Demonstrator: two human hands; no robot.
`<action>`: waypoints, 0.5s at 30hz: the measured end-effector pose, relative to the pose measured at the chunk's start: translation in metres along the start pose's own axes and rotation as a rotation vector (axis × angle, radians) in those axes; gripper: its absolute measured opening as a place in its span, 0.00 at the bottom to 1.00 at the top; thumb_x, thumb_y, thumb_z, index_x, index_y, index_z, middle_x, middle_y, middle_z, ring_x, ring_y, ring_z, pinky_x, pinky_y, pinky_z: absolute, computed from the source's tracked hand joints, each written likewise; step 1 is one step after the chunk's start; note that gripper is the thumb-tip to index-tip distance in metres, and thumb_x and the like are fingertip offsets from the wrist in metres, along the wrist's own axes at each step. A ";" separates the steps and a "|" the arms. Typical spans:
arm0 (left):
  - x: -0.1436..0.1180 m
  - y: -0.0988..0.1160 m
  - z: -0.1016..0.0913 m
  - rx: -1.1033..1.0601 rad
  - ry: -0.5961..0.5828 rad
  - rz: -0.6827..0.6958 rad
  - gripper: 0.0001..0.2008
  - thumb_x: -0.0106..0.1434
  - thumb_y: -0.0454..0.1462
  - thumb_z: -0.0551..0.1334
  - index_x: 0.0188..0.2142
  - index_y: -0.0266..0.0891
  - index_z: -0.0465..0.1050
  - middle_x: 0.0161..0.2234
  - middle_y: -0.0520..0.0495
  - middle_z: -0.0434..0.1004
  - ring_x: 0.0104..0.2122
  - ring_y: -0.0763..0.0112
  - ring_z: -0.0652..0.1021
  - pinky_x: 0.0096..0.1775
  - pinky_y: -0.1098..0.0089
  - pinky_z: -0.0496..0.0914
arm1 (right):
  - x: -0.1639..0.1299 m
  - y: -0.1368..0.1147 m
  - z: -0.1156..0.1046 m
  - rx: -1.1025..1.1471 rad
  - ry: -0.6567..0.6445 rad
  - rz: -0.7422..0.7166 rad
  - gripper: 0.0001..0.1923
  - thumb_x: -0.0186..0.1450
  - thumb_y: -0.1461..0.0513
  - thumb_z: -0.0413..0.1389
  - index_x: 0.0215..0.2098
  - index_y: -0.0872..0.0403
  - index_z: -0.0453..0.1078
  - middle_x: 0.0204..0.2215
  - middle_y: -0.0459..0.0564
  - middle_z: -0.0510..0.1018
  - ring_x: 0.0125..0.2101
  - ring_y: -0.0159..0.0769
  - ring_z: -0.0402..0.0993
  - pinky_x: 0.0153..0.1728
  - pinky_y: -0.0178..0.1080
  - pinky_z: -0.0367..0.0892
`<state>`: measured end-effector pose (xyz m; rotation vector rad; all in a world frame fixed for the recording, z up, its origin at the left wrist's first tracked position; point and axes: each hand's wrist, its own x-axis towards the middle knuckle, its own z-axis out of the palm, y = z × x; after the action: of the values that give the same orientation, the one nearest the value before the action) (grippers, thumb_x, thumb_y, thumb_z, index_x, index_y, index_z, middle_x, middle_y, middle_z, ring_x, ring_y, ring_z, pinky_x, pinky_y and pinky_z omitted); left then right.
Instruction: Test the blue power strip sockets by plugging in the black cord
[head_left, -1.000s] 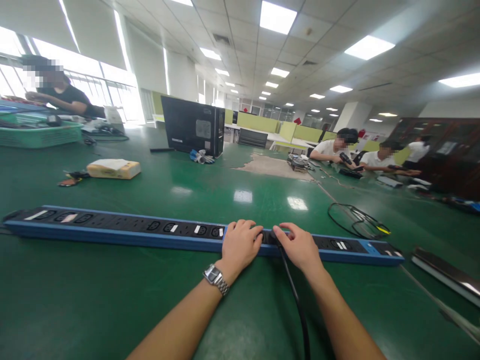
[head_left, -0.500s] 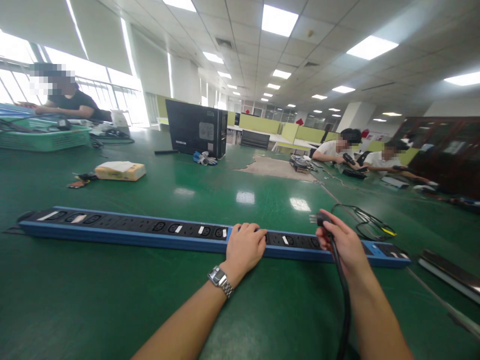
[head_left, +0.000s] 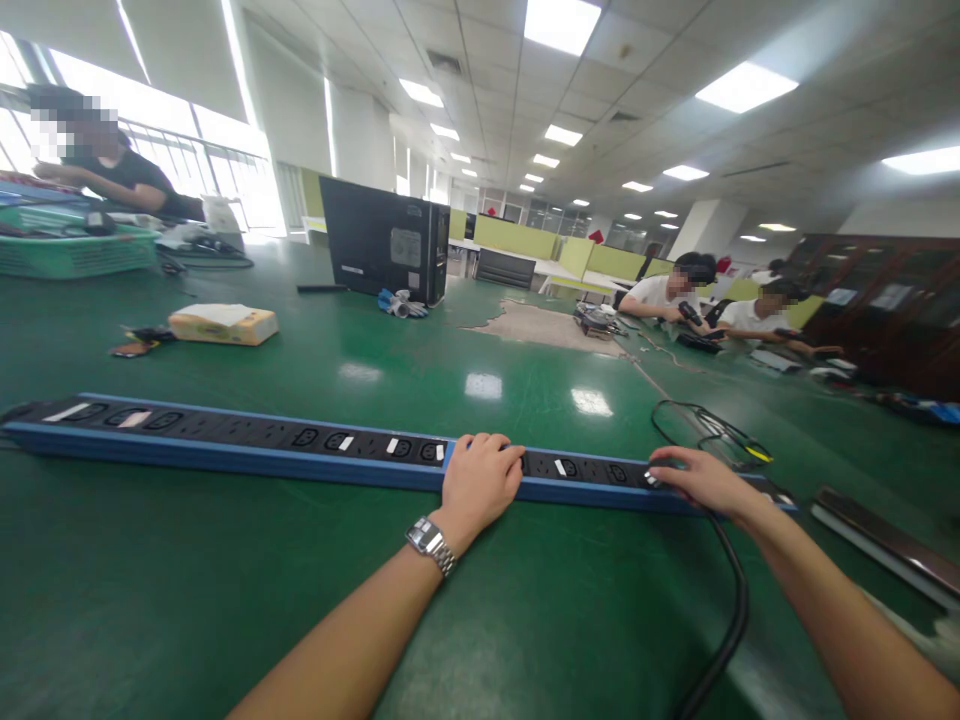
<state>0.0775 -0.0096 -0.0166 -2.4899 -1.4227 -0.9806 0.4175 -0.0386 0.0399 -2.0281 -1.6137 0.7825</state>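
A long blue-and-black metal power strip (head_left: pixel 315 452) lies across the green table (head_left: pixel 225 580), the left hand (head_left: pixel 480 482) curled over its near edge as a brace, the right hand (head_left: pixel 701 478) pinching a black cable plug (head_left: pixel 654 479) at a right-end socket, best pressed in squarely.

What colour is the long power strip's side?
Blue, with a black top; the head view shows the power strip best.
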 end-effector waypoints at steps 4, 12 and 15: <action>-0.001 -0.001 -0.001 0.000 -0.003 0.004 0.13 0.67 0.39 0.55 0.44 0.48 0.77 0.44 0.50 0.78 0.44 0.64 0.74 0.47 0.59 0.61 | 0.017 -0.010 0.004 -0.314 -0.079 -0.088 0.20 0.59 0.52 0.54 0.44 0.55 0.71 0.16 0.42 0.68 0.19 0.32 0.65 0.21 0.34 0.57; -0.001 0.001 -0.002 -0.011 -0.002 0.011 0.13 0.67 0.39 0.54 0.44 0.47 0.77 0.45 0.49 0.78 0.45 0.64 0.74 0.48 0.59 0.62 | 0.001 -0.028 0.022 -0.838 0.092 -0.099 0.16 0.64 0.53 0.51 0.46 0.54 0.68 0.36 0.58 0.79 0.37 0.47 0.76 0.33 0.40 0.63; -0.001 0.001 -0.002 -0.015 0.004 0.009 0.13 0.66 0.39 0.55 0.44 0.47 0.78 0.45 0.48 0.78 0.45 0.63 0.74 0.48 0.59 0.62 | -0.012 -0.015 0.039 -0.773 0.203 -0.054 0.20 0.68 0.51 0.46 0.52 0.53 0.64 0.36 0.59 0.79 0.37 0.47 0.77 0.33 0.40 0.63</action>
<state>0.0770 -0.0117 -0.0152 -2.5018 -1.4068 -0.9977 0.3790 -0.0477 0.0221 -2.4290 -2.0256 -0.1172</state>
